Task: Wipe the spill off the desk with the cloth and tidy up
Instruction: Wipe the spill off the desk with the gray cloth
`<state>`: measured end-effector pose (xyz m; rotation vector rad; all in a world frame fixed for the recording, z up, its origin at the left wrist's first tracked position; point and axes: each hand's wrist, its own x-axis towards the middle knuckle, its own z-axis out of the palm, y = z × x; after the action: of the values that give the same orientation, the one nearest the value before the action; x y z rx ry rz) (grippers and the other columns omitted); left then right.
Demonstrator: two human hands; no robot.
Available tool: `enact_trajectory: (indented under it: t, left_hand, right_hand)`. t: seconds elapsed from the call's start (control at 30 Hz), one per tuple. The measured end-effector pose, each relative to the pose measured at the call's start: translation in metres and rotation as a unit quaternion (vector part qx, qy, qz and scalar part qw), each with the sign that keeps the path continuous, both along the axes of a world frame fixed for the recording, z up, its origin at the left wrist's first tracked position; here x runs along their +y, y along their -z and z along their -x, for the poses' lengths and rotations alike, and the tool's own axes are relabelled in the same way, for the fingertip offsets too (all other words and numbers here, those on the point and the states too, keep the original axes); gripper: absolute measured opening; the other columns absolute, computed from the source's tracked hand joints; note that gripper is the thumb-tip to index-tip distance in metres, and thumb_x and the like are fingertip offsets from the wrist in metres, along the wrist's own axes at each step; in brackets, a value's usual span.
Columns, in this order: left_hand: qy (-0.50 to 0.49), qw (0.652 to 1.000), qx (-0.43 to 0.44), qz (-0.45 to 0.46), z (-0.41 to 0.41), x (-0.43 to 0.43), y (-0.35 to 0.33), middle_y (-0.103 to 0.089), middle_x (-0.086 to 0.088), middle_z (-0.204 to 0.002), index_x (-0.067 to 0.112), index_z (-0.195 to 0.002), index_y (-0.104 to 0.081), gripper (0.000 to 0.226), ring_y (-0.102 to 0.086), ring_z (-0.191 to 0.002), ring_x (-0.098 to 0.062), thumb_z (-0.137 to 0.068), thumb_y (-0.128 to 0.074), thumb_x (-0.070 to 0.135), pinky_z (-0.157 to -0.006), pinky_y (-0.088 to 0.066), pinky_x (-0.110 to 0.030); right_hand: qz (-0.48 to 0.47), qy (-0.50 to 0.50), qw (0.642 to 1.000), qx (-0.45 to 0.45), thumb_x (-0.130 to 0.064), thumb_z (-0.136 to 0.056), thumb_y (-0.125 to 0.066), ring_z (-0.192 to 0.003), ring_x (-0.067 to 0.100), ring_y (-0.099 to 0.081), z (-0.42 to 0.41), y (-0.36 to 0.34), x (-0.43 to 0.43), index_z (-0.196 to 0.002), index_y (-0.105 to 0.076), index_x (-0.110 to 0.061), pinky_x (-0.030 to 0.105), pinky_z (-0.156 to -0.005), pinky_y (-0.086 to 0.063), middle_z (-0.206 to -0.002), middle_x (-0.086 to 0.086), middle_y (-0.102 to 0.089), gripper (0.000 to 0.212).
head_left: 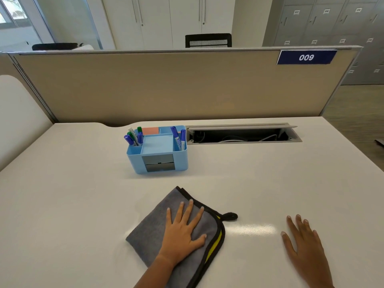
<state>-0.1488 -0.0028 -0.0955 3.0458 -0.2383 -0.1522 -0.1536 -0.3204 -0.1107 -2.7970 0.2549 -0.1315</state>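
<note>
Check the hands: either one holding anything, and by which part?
Nothing is gripped. Left hand lies flat, fingers spread, on the grey cloth's middle; right hand rests flat on the bare desk.

Head view. Two bare hands and forearms visible, entering from the lower frame edge.

Left hand (182, 231): no glove, no ring, no watch or band at the wrist. Forearm bare to the frame edge; no sleeve in view. Fingernails short, pale, unpainted.

Right hand (301, 244): also ungloved, no ring visible on the fingers shown. Wrist and forearm bare down to the frame edge; no sleeve or cuff in view. Nails short and unpainted, as far as can be told.
</note>
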Motion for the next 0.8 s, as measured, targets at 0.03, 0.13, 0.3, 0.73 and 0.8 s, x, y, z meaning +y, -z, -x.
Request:
enact_trajectory:
  t: [0.03,0.13,0.3,0.73,0.8]
  left_hand:
    - [-0.015,1.0,-0.001,0.001,-0.005,-0.001,0.0,-0.048,-0.002,-0.141,0.037,-0.141,-0.009,0.062,-0.038,-0.13,-0.025,-0.085,-0.005,0.063,-0.107,0.001,-0.049]
    - [-0.077,0.997,0.006,0.012,-0.027,0.007,0.003,-0.059,-0.003,-0.13,0.037,-0.137,-0.031,0.06,-0.058,-0.116,-0.027,-0.087,-0.005,0.059,-0.105,-0.031,-0.057]
    - [-0.141,0.99,0.005,0.031,-0.049,0.047,-0.004,-0.006,-0.012,-0.156,0.028,-0.145,-0.01,0.118,-0.008,-0.143,-0.036,-0.047,0.031,0.081,-0.111,-0.005,-0.061]
    - [0.018,0.999,-0.029,-0.012,0.012,0.094,0.011,0.008,-0.001,-0.157,0.025,-0.145,-0.002,0.097,0.019,-0.142,-0.015,-0.071,-0.024,0.084,-0.11,0.013,-0.036]
    - [0.011,1.0,-0.023,-0.016,0.01,0.092,0.012,0.013,0.0,-0.156,0.023,-0.145,-0.005,0.104,0.026,-0.14,-0.014,-0.066,-0.026,0.088,-0.109,0.012,-0.038]
  right_hand:
    - [0.0,0.0,1.0,-0.001,-0.061,-0.087,-0.013,-0.123,0.039,-0.048,0.0,0.0,0.0,-0.126,-0.053,-0.007,0.044,-0.103,-0.028,-0.134,0.022,-0.051,0.078]
    - [-0.004,-0.001,1.0,-0.001,-0.056,-0.084,-0.02,-0.123,0.039,-0.047,0.0,-0.002,0.001,-0.126,-0.053,-0.007,0.048,-0.103,-0.032,-0.134,0.021,-0.05,0.073]
    - [-0.014,-0.006,1.0,-0.01,-0.05,-0.077,-0.024,-0.131,0.034,-0.04,0.0,-0.002,0.001,-0.131,-0.047,-0.01,0.051,-0.106,-0.029,-0.141,0.017,-0.044,0.071]
    - [-0.014,0.0,1.0,-0.006,-0.052,-0.075,-0.024,-0.13,0.036,-0.04,-0.001,-0.003,0.001,-0.13,-0.049,-0.009,0.051,-0.105,-0.029,-0.14,0.019,-0.044,0.074]
    - [-0.013,0.0,1.0,-0.006,-0.051,-0.075,-0.025,-0.129,0.038,-0.042,-0.002,-0.003,0.001,-0.129,-0.05,-0.009,0.052,-0.104,-0.03,-0.139,0.02,-0.046,0.073]
